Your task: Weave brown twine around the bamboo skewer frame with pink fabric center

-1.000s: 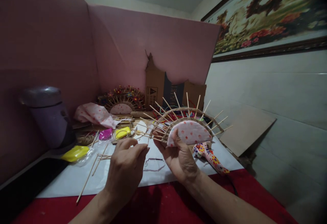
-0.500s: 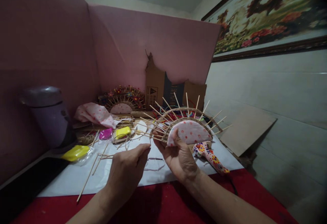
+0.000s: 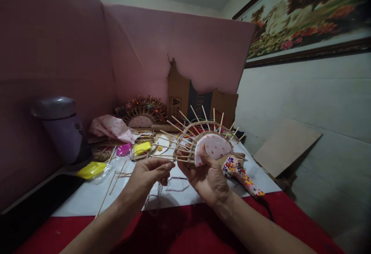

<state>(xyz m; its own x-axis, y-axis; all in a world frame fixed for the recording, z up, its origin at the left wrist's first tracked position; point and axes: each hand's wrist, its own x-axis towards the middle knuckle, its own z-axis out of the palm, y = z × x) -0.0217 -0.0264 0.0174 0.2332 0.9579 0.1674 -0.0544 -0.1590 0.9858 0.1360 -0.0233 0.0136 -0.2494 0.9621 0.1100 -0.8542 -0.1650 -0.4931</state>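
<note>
In my right hand (image 3: 207,176) is a half-round craft piece (image 3: 214,146), its pink fabric centre dotted with red. Thin wooden sticks (image 3: 204,113) fan out from it, and brown twine is woven across them in an outer arc (image 3: 188,128). The thumb presses on the fabric while the fingers go behind it. At the piece's lower left end, my left hand (image 3: 152,173) pinches a thin cord beside the lowest sticks. Loose cord (image 3: 158,194) hangs below that hand. The exact grip at the fingertips is too small to make out.
A flower-patterned glue gun (image 3: 242,175) lies to the right. Leftward are loose sticks (image 3: 106,192), yellow packets (image 3: 91,170), a purple tumbler (image 3: 62,130) and a dark flat object (image 3: 43,198). Behind stand a similar decorated piece (image 3: 140,121) and torn cardboard (image 3: 178,92).
My left hand has turned, its fingertips now at the piece's lower left end with cord dangling below. The piece has swung slightly in my right hand, and the view has shifted a little.
</note>
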